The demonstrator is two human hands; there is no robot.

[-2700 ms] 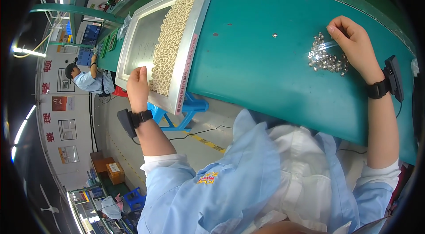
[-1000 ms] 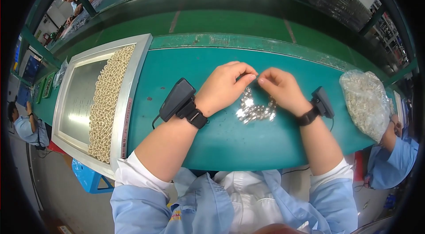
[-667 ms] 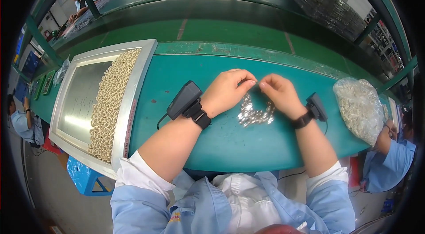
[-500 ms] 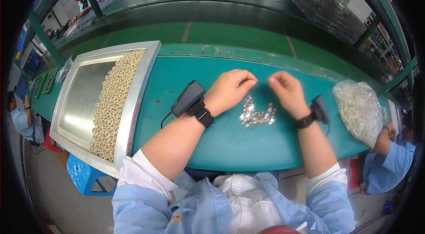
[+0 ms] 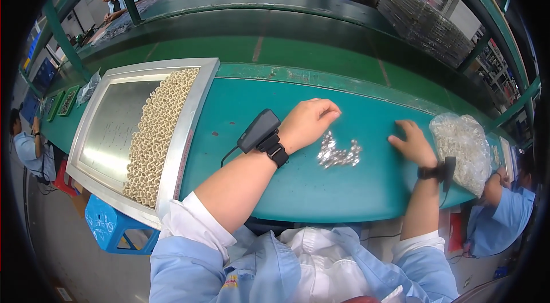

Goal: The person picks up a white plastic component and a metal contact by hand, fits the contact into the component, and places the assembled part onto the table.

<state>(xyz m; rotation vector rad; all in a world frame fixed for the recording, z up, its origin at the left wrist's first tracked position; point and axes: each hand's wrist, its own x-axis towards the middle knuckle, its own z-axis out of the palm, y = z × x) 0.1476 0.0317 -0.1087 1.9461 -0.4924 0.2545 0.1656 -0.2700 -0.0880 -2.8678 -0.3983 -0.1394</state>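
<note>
My left hand (image 5: 309,124) is over the green mat, thumb and fingertips pinched together. Whatever they may hold is too small to make out. Just below those fingertips lies a loose pile of small shiny silver metal parts (image 5: 340,155). Off to the right, my right hand (image 5: 413,143) has its thumb and fingers apart with nothing visible in them. It is between the silver pile and a clear plastic bag (image 5: 463,151) full of small pale parts. A black device is strapped to each wrist.
A metal-framed tray (image 5: 189,148) on the left carries many cream ring-like parts (image 5: 163,131) along its right side. Green bins (image 5: 67,101) stand at the far left. A raised green ledge (image 5: 321,88) borders the mat (image 5: 258,102). Co-workers sit at both sides, one (image 5: 497,217) near the bag.
My right hand has moved right, away from my left hand, and its fingers have spread. My left hand stays pinched near the silver pile. The whole view has shifted slightly.
</note>
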